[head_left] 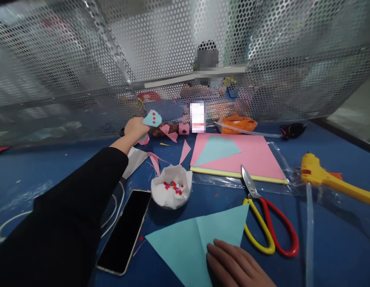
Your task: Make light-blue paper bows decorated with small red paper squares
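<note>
My left hand point(135, 129) is stretched far forward, its fingers closed on a small light-blue paper piece point(153, 118) with a column of red diamonds. Pink paper shows just below that hand. In the foreground, my right hand point(232, 263) lies flat with fingers extended on a creased light-blue paper sheet point(185, 239). Scissors point(256, 211) with one yellow and one red handle lie partly open to the right of this sheet, touching its corner. A white-lined bowl point(161, 191) holding small red, white and blue bits stands behind the sheet.
A black-screened phone point(125, 231) lies left of the bowl, beside a white cable. Behind are stacked coloured sheets point(256, 155), pink paper scraps point(185, 151) and a propped lit phone point(197, 117). A yellow glue gun point(312, 171) sits right. Perforated metal mesh point(161, 40) closes off the back; a person is beyond.
</note>
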`<state>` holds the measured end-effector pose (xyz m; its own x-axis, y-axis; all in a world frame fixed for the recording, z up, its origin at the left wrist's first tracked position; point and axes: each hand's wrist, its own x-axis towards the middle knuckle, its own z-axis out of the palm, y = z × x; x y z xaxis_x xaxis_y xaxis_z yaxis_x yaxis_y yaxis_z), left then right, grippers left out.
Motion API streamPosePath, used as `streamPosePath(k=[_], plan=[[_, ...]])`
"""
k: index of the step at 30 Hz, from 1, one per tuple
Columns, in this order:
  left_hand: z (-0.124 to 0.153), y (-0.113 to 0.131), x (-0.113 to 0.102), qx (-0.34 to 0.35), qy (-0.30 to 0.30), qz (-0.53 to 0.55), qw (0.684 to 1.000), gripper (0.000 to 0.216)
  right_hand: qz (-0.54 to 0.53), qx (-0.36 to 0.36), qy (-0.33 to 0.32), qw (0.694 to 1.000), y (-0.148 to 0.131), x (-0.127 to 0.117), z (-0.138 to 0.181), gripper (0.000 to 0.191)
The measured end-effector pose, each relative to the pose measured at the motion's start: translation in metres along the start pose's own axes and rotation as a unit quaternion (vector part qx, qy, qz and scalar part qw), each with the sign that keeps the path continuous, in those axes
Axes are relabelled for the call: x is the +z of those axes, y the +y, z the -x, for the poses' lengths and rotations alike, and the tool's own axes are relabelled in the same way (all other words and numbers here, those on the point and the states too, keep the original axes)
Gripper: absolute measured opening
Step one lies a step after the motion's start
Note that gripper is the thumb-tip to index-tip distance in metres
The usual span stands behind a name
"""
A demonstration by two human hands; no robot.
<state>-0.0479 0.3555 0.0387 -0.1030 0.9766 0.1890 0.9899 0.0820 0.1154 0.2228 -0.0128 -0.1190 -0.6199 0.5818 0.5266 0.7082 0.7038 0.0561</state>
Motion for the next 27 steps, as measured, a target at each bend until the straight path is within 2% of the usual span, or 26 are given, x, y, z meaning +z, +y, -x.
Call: streamPosePath(k=[5, 8, 12, 15, 17, 18, 20, 22, 24, 27], plan=[[0.023, 0.013, -0.026, 0.05, 0.049, 0.0, 0.998, 0.036, -0.04, 0.024, 0.015, 0.999, -0.003, -0.011, -0.011, 0.039], [0.032, 0.016, -0.043, 0.068, 0.078, 0.003, 0.995, 0.04, -0.036, 0.033, 0.038, 0.998, -0.004, -0.027, -0.012, 0.032], [0.046, 0.016, -0.064, 0.089, 0.093, 0.0, 0.992, 0.037, -0.084, 0.069, 0.036, 0.993, 0.007, -0.075, -0.009, 0.036], [0.059, 0.018, -0.077, 0.112, 0.093, -0.003, 0.989, 0.035, -0.198, 0.15, 0.021, 0.968, 0.034, -0.113, -0.036, 0.04], [0.069, 0.023, -0.084, 0.125, 0.091, -0.005, 0.988, 0.033, -0.327, 0.215, 0.005, 0.92, 0.058, -0.123, -0.079, 0.036], [0.073, 0.026, -0.086, 0.131, 0.09, -0.006, 0.987, 0.032, -0.407, 0.259, 0.007, 0.876, 0.07, -0.121, -0.107, 0.032], [0.082, 0.034, -0.089, 0.14, 0.087, -0.007, 0.986, 0.031, -0.543, 0.38, 0.033, 0.748, 0.09, -0.104, -0.169, 0.025], [0.089, 0.042, -0.089, 0.145, 0.082, -0.008, 0.986, 0.031, -0.573, 0.39, 0.029, 0.72, 0.101, -0.075, -0.226, 0.012], [0.091, 0.044, -0.087, 0.144, 0.077, -0.008, 0.986, 0.03, -0.607, 0.384, 0.014, 0.696, 0.103, -0.044, -0.265, 0.007], [0.082, 0.033, -0.083, 0.13, 0.066, -0.008, 0.989, 0.03, -0.646, 0.386, -0.005, 0.658, 0.102, -0.014, -0.28, 0.029]])
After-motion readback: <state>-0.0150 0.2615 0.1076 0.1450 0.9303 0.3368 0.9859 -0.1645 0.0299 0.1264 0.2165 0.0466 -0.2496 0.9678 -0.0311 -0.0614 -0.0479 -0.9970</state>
